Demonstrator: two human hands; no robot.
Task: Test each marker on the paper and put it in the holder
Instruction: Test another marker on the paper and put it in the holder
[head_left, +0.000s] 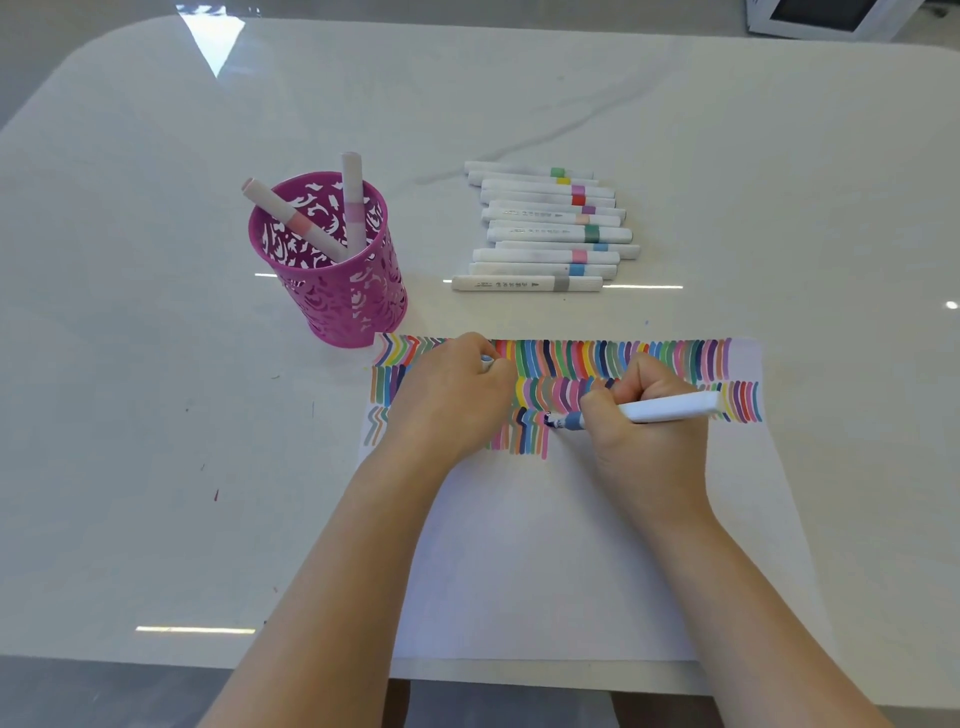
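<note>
Over on the left the pink cutout holder (332, 291) is standing upright on the white table (156, 415), just off the top left corner of the paper (545, 561). Two white markers are sitting in it already: one (291, 218) with a pink band is leaning out to the left, and the other (352, 197) with a paler band is standing nearly straight.

Next along, the left hand (452, 395) is resting on the upper left part of the paper, covering some of the colored strokes (571, 361). Its fingers are curling in around a small white bit that looks like the cap (487, 361), though most of it is hiding in the fist.

Behind the paper, the row of capped markers (545, 228) is lying flat on the table, side by side, each with a different color band. They're sitting well clear of the holder.

The strokes are running in three bands across the top of the sheet, and the third band is stopping about halfway.

Then the right hand (644, 421) is gripping the open marker (670, 406), fingers wrapping tight around the barrel near the blue band. The marker is lying nearly level, back end pointing right, and its dark tip is touching the paper right at the end of that third band.

Far top right, the corner of some white device (831, 15) is poking into view.
</note>
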